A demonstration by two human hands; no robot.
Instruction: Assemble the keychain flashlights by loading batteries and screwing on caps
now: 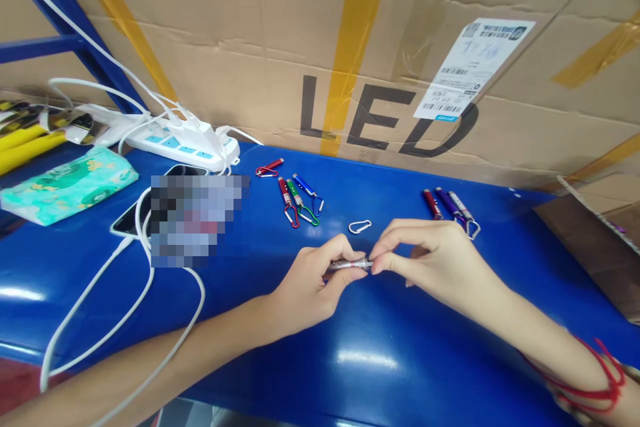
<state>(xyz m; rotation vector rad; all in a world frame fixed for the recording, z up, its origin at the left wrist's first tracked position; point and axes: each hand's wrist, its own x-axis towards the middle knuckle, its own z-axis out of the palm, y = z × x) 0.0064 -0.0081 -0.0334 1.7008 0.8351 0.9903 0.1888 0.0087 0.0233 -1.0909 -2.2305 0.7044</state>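
Between the thumb and fingers of my left hand [313, 280] lies a small silver keychain flashlight [353, 265], held level above the blue table. My right hand [435, 253] pinches its right end; the fingertips hide what exactly they grip there. Just beyond my hands a loose silver carabiner clip [360, 227] rests on the table. Red [285, 193], green [295, 195] and blue [304, 185] flashlights with clips lie in a group behind my left hand, and another red one [271, 166] is farther back. Past my right hand are red [430, 201], purple-blue [447, 201] and silver [459, 203] flashlights, partly covered by it.
A big cardboard box [280, 33] marked LED stands along the back of the blue table [400, 360]. On the left are a white power strip [185, 147], a green tissue pack [70, 187], a phone [131, 219] and looping white cables. An open carton [590, 247] is at right.
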